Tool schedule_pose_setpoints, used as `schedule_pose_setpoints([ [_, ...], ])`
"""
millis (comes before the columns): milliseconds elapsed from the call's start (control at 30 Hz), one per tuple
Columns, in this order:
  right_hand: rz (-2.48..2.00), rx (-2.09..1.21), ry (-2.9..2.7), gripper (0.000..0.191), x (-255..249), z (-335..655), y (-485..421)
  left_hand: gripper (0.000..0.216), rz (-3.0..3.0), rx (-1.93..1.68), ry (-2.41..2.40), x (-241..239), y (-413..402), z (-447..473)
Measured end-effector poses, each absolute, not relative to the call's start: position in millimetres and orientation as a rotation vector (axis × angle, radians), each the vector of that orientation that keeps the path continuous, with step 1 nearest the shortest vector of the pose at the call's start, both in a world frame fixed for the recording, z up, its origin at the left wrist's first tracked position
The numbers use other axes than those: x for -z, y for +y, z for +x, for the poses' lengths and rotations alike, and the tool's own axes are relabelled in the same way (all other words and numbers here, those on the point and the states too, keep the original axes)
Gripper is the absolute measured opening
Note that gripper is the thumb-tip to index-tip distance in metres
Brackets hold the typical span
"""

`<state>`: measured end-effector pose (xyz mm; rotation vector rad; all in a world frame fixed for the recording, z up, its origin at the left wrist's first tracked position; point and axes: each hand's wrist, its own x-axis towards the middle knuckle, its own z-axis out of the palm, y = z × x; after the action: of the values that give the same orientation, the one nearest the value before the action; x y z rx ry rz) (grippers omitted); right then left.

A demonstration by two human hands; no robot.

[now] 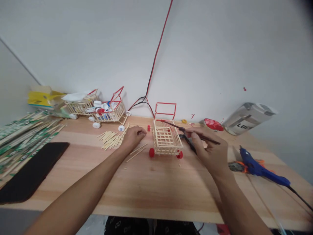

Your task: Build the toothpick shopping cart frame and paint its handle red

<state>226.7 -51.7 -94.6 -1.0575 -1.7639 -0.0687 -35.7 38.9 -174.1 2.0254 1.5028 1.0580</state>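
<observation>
A small shopping cart (pixel 167 135) built from wooden sticks, with red wheels and a red-painted handle, stands on the table in front of me. My right hand (pixel 207 147), at the cart's right, is closed around a thin dark paintbrush (pixel 174 125). The brush's reddish tip reaches over the cart's back rim, below the handle; whether it touches is too fine to tell. Beneath that hand lies a dark tool (pixel 188 143), partly covered. My left hand (pixel 134 138) rests curled on the table left of the cart, nothing visible in its fingers. Short sticks (pixel 111 139) lie beside it.
Two finished-looking stick carts (pixel 107 114) with white wheels stand back left. Bundled sticks (pixel 29 140) and a black mat (pixel 36 171) lie left. At right are a red paint dish (pixel 213 124), a silvery pouch (pixel 246 119) and a blue glue gun (pixel 259 171) with a cord.
</observation>
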Motion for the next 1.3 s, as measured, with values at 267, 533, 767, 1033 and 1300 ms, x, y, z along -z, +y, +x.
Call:
schedule_pose_setpoints([
  [267, -1.136, 0.272, -1.751, 0.015, 90, 233, -54, 0.013, 2.03, -1.056, 1.503, 172, 38, -36],
  [533, -1.089, 0.27, -1.747, 0.015, 91, 229, -58, 0.012, 2.028, -1.064, 1.507, 174, 39, -36],
  [767, -0.911, 0.065, -1.851, 0.02, 101, 209, -50, 0.012, 2.024, -1.044, 1.514, 173, 39, -35],
  [1033, -0.931, 0.038, -1.844, 0.019, 100, 206, -52, 0.013, 2.02, -1.064, 1.513, 173, 38, -35],
  [1300, -0.986, 0.0, -1.799, 0.018, 101, 208, -51, 0.013, 2.012, -1.041, 1.524, 170, 37, -34],
])
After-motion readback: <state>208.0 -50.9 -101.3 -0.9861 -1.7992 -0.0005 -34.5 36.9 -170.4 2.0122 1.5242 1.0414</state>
